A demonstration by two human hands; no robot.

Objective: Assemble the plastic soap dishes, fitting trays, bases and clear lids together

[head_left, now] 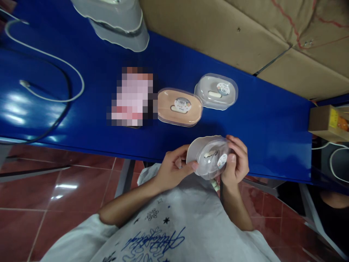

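The person over there is holding a clear-lidded container point(208, 158) up at the near edge of the blue table point(272, 138), nearer their body than the peach box point(178, 116) and off to its right. Its long axis is slanting, the left end lying closer to the shirt and the right end reaching farther away. The clear lid is tipping back toward the wearer and a little rightward, its round sticker point(222, 160) showing near the right side, while the greyish body is pointing away and left.

The left hand point(174, 165) is gripping the left end, thumb pressing along the side; its other fingers are mostly hiding behind. The right hand point(237, 163) is closing around the opposite end, thumb lying on the lid beside the sticker.

A pale box point(216, 91) is sitting beyond and right of the peach box, a blurred pinkish thing point(132, 96) is lying just to its left, and grey containers point(120, 27) are standing farther off, beyond and left.
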